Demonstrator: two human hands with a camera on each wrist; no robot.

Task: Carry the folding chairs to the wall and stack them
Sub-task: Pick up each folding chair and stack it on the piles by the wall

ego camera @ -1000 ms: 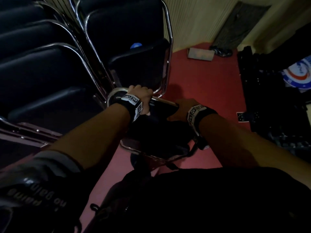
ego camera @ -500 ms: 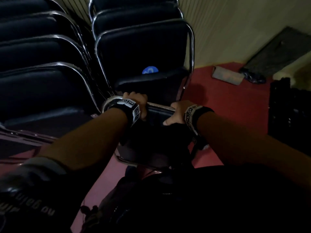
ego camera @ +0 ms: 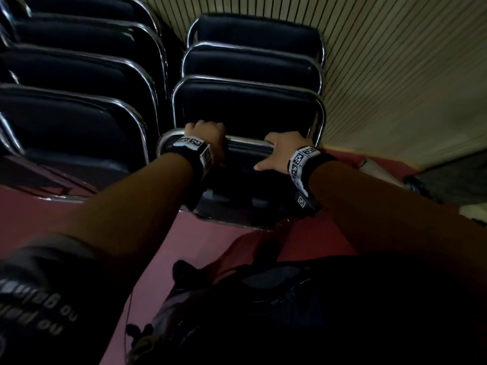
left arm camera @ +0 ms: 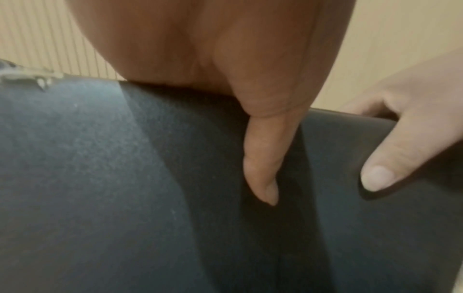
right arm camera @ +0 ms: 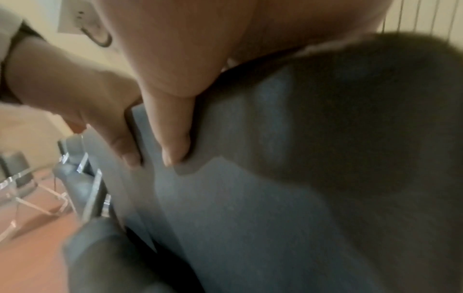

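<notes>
A black padded folding chair [ego camera: 245,160] with a chrome frame stands upright in front of me. My left hand [ego camera: 205,135] grips the left part of its top rail, fingers curled over the back. On the right part my right hand [ego camera: 284,148] holds the same rail, thumb lying on the front pad. The chair is close behind the nearest chair of the right stack [ego camera: 247,106]; whether they touch is hidden. In the left wrist view my left thumb [left arm camera: 263,168] presses the chair pad [left arm camera: 125,178]. In the right wrist view my right thumb [right arm camera: 172,142] lies on the chair pad [right arm camera: 250,198].
A second, longer stack of black chairs [ego camera: 73,119] leans at the left. Both stacks rest against a ribbed pale wall [ego camera: 395,75]. The floor [ego camera: 210,246] is red. A flat pale object [ego camera: 374,167] and dark items lie on the floor at the right.
The chair and both hands have moved closer to the right stack by the wall. My right hand has slid further right along the top rail.
</notes>
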